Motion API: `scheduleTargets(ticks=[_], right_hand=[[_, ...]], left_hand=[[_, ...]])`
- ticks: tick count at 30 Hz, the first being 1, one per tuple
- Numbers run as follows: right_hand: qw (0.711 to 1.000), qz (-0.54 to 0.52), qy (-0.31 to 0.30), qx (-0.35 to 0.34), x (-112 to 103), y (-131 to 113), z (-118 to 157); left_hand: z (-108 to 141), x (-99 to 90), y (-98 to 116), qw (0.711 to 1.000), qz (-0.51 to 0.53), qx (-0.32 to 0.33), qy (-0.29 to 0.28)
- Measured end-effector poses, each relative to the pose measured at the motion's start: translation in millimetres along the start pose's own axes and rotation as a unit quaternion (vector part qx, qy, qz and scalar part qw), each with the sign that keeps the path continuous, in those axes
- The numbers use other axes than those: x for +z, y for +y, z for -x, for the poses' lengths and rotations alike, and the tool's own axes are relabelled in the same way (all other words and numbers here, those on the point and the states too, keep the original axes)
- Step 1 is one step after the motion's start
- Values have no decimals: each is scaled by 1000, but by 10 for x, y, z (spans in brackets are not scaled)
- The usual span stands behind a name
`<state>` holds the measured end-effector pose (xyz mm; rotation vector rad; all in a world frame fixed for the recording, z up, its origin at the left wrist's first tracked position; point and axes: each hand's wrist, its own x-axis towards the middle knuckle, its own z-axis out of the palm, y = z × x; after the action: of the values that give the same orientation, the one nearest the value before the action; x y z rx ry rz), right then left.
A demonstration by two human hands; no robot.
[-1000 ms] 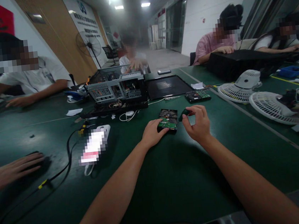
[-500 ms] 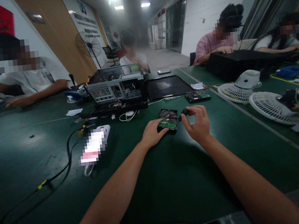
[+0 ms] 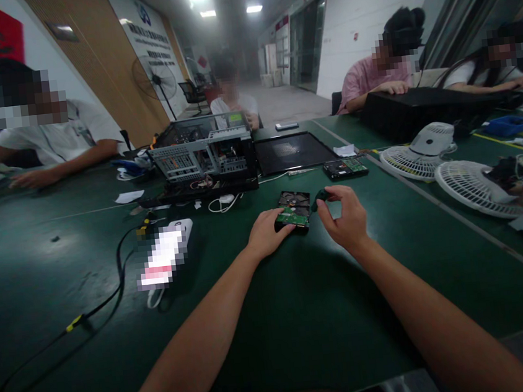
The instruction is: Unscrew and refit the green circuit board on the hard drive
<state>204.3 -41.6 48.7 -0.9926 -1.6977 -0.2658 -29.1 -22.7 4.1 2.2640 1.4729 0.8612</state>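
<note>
A hard drive (image 3: 294, 201) lies on the green table with its green circuit board facing up. My left hand (image 3: 268, 233) grips it from the left, fingers along the far side and thumb at the near edge. Just right of the drive, my right hand (image 3: 345, 215) pinches the dark handle of a screwdriver (image 3: 320, 198). Its thin shaft slants down toward the drive's right edge; the tip is too small to make out. Farther back lies a second hard drive (image 3: 346, 168).
An opened computer case (image 3: 206, 158) stands behind the drive, beside a black panel (image 3: 292, 152). On the left are a phone (image 3: 167, 256) and a black cable (image 3: 120, 267). White fan parts (image 3: 471, 189) lie at right. Several people sit around the table.
Almost nothing differs. My right hand and the screwdriver handle have shifted very slightly; my left hand keeps its hold on the hard drive.
</note>
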Motion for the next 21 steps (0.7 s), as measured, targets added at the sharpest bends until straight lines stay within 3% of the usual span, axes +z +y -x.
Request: scheduleTargets(ticks=[21], right_hand=[[1000,-17,5,-18,16,4,0]], left_hand=[[0,7,-1,1000,-1,15,15]])
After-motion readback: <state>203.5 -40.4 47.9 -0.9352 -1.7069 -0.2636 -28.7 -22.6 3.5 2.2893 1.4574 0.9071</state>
